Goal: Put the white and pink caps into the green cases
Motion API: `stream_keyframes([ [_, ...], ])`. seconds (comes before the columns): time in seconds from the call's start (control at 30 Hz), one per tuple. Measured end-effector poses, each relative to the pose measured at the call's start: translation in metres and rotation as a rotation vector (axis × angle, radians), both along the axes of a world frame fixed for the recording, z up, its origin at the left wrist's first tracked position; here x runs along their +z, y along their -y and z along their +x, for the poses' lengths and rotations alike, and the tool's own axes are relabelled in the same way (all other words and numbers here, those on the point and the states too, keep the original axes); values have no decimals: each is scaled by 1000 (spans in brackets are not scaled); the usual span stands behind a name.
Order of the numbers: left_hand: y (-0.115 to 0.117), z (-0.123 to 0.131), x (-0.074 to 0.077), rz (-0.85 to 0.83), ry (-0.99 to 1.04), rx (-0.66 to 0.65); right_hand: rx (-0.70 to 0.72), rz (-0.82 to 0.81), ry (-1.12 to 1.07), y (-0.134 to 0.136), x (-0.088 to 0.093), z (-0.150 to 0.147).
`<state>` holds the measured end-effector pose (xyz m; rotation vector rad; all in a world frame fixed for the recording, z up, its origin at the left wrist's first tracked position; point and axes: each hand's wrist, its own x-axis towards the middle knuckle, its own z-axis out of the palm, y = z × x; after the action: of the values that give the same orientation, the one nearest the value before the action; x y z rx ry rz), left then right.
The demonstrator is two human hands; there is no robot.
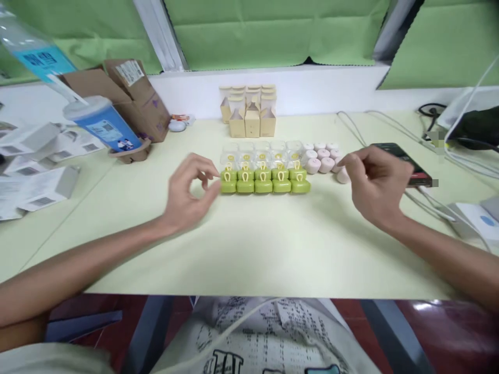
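Several small green cases [263,186] with cream loops on top stand in two tight rows mid-table. Clear plastic covers [262,153] with yellow marks line up directly behind them. My left hand [191,195] is at the left end of the green rows, its fingers curved and thumb and index tips a little apart, close to the end case. To the right of the covers are several pale pink round-topped pieces [326,164]. Over their right edge hovers my right hand [376,182], fingers curled in and thumb bent against them; whatever may be between its fingertips is hidden.
Small open cardboard boxes [252,123] stand near the wall. At left are a blue cup [107,127] in a carrier, a large brown carton [142,104] and white boxes [50,187]. A black device [403,163] and cables lie right. The table's front edge [253,295] is near my lap.
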<state>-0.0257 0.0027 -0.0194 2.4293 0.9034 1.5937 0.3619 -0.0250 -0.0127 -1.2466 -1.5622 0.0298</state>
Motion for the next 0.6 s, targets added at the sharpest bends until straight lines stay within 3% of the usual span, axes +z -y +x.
stream_keyframes([
  [0.1,0,2,-25,-76,-91,85,-11,121,-92,-13,-18,-10],
  [0.2,-6,-2,-38,-159,-61,140,11,60,-175,-22,-37,-21],
  [0.3,-11,-5,-40,-228,-44,144,38,31,-114,-24,-47,-29],
  [0.47,-12,-6,-40,-302,-59,114,125,2,235,-20,-46,-28],
  [0.6,-12,-6,-40,-355,-73,109,133,-103,234,-20,-45,-24],
])
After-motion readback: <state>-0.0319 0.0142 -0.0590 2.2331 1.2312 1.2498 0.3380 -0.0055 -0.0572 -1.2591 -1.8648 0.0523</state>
